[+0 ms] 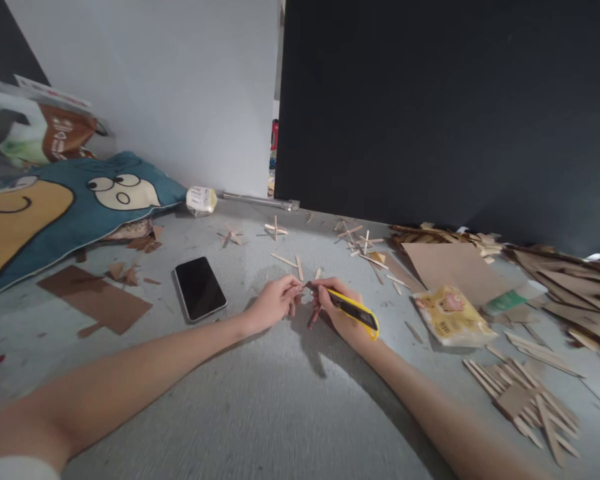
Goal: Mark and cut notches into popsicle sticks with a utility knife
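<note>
A yellow utility knife (pixel 353 309) is gripped in my right hand (pixel 343 313), its blade end pointing left toward my left hand (pixel 276 303). Below my right fingers pokes a thin dark-red object (pixel 314 319), whose kind I cannot tell. The fingers of my left hand are pinched together close to the knife's tip; whatever they hold is too small to make out. Just beyond my hands lie short wooden craft sticks (pixel 300 267). Behind these, a small crossed-stick piece (pixel 275 229) stands on the grey table (pixel 240 407).
A phone (pixel 200 288) and a brown cardboard piece (pixel 96 299) lie left, before a blue cushion (pixel 125 183). To the right are a yellow packet (pixel 454 315), a green-and-white tube (pixel 514 298), a stick pile (pixel 527 403) and cardboard scraps (pixel 575 283). A dark panel (pixel 445 113) rises behind.
</note>
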Tool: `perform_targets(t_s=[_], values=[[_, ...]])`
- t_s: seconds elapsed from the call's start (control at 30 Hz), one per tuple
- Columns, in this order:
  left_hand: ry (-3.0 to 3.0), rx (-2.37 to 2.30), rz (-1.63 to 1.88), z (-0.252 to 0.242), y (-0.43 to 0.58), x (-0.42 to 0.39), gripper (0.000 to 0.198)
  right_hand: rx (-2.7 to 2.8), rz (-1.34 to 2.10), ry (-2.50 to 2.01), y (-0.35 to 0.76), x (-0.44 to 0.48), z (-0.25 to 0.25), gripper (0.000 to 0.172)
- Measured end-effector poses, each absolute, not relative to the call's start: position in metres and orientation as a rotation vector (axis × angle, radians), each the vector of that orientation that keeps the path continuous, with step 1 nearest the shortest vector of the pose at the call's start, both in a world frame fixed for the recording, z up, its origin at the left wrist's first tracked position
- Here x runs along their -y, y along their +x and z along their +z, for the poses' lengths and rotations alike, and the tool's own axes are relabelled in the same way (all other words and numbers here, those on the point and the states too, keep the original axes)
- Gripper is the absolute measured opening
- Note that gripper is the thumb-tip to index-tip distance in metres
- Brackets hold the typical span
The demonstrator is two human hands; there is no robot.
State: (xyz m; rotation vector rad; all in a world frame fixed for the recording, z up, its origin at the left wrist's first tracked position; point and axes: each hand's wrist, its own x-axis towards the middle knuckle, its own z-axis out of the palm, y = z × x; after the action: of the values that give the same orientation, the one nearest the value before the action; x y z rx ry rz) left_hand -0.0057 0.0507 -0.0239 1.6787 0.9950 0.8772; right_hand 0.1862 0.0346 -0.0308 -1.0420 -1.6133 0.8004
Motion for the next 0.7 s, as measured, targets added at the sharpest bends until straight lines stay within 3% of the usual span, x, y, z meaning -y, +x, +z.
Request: perform_targets(t_s=[0.27,0.7], values=[[1.517,-0.912,0.913,-0.026,-0.003,-0.054,0.024,1.413,1.043,-0.954,0.187,-0.033,-0.029,0.033],[1.525,-0.898,0.913,-0.034,-0.004,-0.056,0.037,1.564,0.663,-1.068,0.184,-0.024,-0.024,0.029]])
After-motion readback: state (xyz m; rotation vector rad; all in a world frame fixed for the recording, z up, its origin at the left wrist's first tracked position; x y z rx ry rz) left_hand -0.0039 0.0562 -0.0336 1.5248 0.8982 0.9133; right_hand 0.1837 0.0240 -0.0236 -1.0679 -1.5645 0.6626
